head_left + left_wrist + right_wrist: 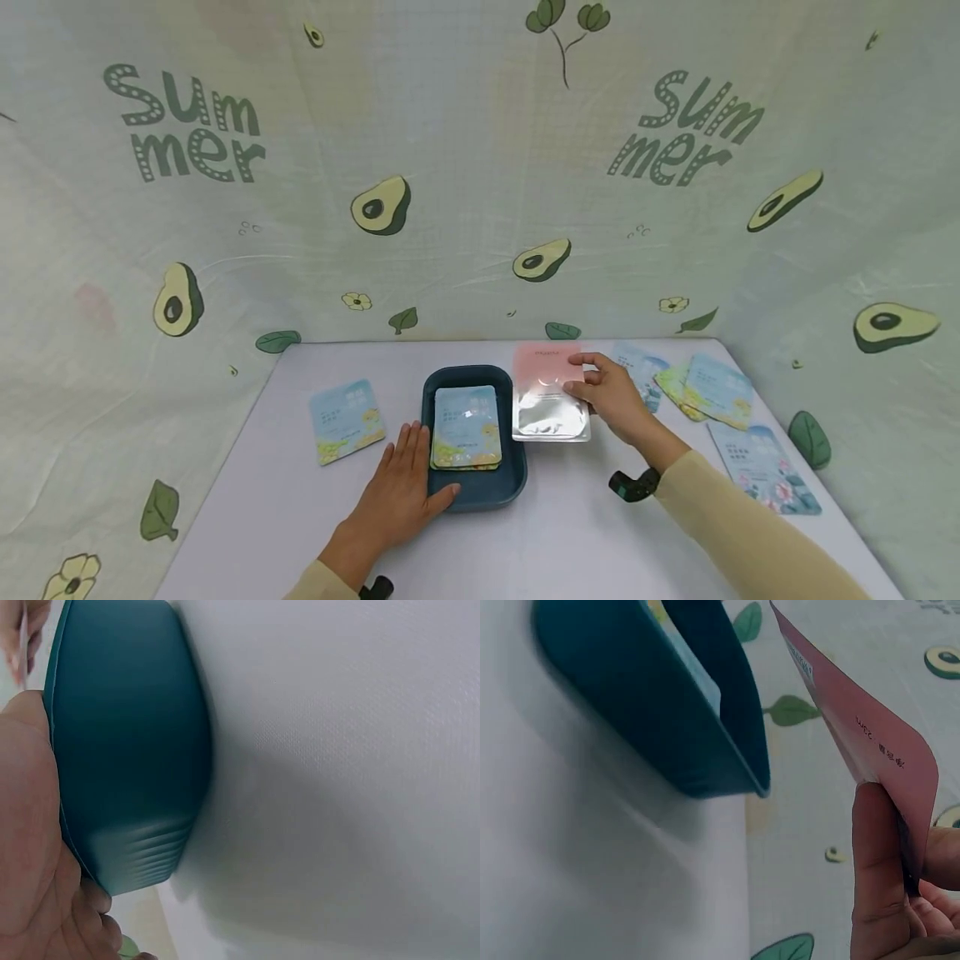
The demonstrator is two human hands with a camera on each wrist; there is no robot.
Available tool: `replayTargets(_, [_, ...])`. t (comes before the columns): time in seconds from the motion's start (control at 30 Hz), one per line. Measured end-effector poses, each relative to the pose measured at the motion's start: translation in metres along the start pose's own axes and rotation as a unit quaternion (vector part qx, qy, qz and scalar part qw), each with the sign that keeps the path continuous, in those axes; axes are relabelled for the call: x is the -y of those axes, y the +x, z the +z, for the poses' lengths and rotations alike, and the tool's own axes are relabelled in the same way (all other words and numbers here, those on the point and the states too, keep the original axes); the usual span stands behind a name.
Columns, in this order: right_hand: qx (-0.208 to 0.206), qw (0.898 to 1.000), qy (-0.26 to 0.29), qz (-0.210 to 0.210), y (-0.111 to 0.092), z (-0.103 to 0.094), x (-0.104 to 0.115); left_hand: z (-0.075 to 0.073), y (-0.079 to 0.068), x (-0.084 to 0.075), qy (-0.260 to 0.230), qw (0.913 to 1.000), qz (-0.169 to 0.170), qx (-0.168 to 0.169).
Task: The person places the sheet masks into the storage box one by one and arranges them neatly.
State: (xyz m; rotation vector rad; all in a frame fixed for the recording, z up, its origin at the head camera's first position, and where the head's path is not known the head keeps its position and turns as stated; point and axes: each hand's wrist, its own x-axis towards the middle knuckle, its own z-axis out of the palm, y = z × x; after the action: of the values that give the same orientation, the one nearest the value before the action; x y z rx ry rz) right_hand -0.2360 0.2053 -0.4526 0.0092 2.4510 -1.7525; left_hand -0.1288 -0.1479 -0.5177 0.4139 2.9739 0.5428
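Observation:
My right hand [611,396] pinches a pink and silver sheet-mask sachet [550,417] by its right edge, thumb on one face and fingers on the other. The sachet is held up beside the right rim of a dark blue-green tray [472,500], its lower edge level with the tray's middle. In the right wrist view the sachet [885,746] shows its pink face with small print. Inside the tray lies a short stack of light blue sachets [467,425]. My left hand [397,492] rests on the tray's left rim, fingers straight and thumb reaching over the near left corner.
One blue and yellow sachet [347,421] lies left of the tray. On the right are a blue floral sachet [765,471], a blue sachet [717,389] overlapping a green one [671,387], and another [640,367] behind my right hand. A printed cloth [465,167] hangs behind the white table [570,533].

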Motion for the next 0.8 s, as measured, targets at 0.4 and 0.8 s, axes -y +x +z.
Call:
replayTargets(0.4, [0.040,0.999,0.005,-0.028,0.009,0.079,0.021,-0.003,-0.001,-0.004,0.021,0.9998,0.003,0.005])
replayTargets(0.8, [0.043,0.993,-0.096,-0.048,0.012,0.125,0.014,-0.003,-0.001,-0.005,0.030,0.9995,0.003,0.008])
